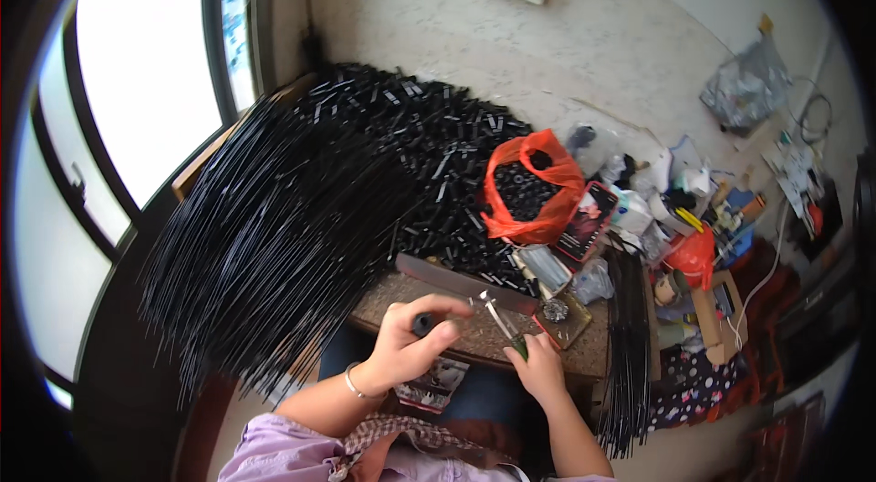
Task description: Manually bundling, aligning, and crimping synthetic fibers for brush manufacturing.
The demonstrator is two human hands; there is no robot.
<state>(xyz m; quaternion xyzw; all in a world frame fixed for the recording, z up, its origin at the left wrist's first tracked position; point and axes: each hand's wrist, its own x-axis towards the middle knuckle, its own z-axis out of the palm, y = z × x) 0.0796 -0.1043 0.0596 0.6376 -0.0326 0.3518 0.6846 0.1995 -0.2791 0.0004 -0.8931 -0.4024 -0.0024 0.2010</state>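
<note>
At the near edge of the workbench point(374, 304), my left hand point(411, 340) has its fingers curled around a small black tube-like piece point(422, 324). The thumb and index finger point to the right with a gap between them. My right hand point(540, 363) is closed on the green handle of a slim metal tool point(499, 318). Its shaft slants up and left, and its pale tip lies just right of my left fingertips; the tip's exact shape is too small to make out. Beyond both hands lies a long flat dark metal strip point(465, 283).
A heap of short black pieces point(438, 144) covers the back of the bench. Long thin black strands point(265, 245) hang over its left side, another bundle point(626, 345) at the right. A red plastic bag point(511, 226) of black parts, a phone point(587, 219) and a cardboard box point(721, 318) stand right.
</note>
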